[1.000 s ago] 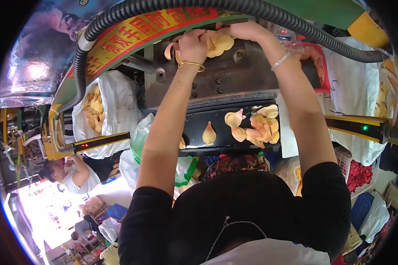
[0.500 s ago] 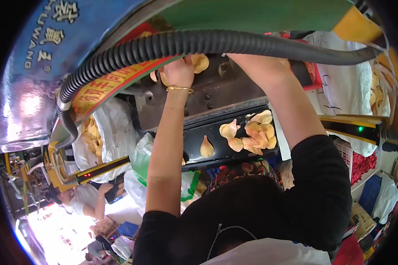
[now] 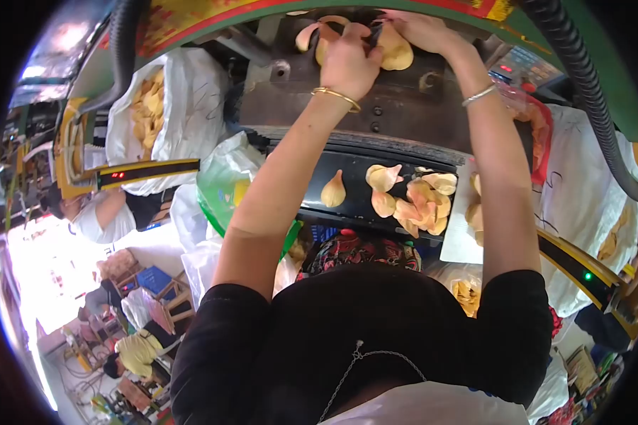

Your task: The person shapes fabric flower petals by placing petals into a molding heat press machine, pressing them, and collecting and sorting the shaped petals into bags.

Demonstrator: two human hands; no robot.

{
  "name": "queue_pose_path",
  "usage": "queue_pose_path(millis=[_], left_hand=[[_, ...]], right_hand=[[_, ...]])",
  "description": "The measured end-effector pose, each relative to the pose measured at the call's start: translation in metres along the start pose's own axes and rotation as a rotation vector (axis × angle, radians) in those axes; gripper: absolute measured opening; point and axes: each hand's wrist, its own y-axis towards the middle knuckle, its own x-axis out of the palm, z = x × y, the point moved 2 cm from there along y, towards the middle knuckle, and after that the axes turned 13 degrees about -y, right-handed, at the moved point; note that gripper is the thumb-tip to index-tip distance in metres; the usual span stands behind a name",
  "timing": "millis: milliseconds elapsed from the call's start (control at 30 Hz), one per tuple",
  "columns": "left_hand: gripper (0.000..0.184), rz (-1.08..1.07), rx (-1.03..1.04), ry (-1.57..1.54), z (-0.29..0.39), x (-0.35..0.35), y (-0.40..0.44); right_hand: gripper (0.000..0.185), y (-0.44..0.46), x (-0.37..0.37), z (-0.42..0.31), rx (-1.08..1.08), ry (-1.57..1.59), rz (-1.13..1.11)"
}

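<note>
On the dark metal machine bed, my left hand (image 3: 351, 65) is closed, its fingers bent over pale yellow artificial petals, with the fingertips at the edge of a wide petal (image 3: 395, 54). My right hand (image 3: 424, 32) pinches the narrow upper tip of that same petal. Another petal (image 3: 307, 37), pinkish, sticks out to the left of my left hand. Part of what lies under the left fingers is hidden. Nearer my body, a black tray (image 3: 315, 195) carries a single petal (image 3: 334, 190) and a loose pile of petals (image 3: 424, 205).
White sacks of petals stand left (image 3: 191, 92) and right (image 3: 567, 163). Yellow-black sensor bars (image 3: 149, 172) flank the machine bed (image 3: 298, 106). A black corrugated hose (image 3: 581, 78) arcs at upper right. Other people work at lower left.
The view has shifted, showing more of the machine bed. My right hand, hidden behind the hose before, now shows at the petal's tip. My left hand has come closer to it.
</note>
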Motion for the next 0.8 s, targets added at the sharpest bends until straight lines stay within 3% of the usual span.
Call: queue_pose_path(millis=[100,200,267,333,500,600,667,733,767,800], left_hand=[[0.034,-0.031,-0.119,-0.127,-0.007,-0.008,-0.007],[0.035,-0.115,-0.323,-0.259,0.001,-0.001,0.006],[0.035,-0.142,-0.320,-0.310,0.003,0.001,0.012],[0.035,-0.161,-0.400,-0.385,-0.006,-0.009,0.009],[0.034,-0.271,-0.566,-0.502,-0.010,-0.009,0.021],[0.031,-0.331,-0.712,-0.683,-0.017,-0.009,0.018],[0.026,-0.328,-0.689,-0.607,-0.018,-0.008,0.017],[0.021,-0.369,-0.649,-0.520,-0.016,-0.003,0.018],[0.020,-0.374,-0.624,-0.535,-0.014,-0.005,0.017],[0.020,-0.360,-0.598,-0.555,-0.012,-0.005,0.018]], right_hand=[[0.027,0.015,0.028,0.023,-0.198,0.231,0.195],[0.026,0.020,0.057,0.021,-0.146,0.193,0.246],[0.026,0.000,0.034,0.018,-0.122,0.132,0.261],[0.026,-0.064,-0.019,-0.030,0.200,0.096,0.704],[0.025,-0.078,-0.028,-0.039,0.235,0.000,0.370],[0.028,-0.062,-0.018,-0.032,0.301,0.175,0.242],[0.025,-0.061,-0.031,-0.033,0.249,0.253,0.125],[0.019,-0.078,-0.074,-0.055,0.338,0.265,0.000],[0.019,-0.079,-0.061,-0.045,0.383,0.280,0.002],[0.019,-0.071,-0.046,-0.030,0.280,0.225,0.076]])
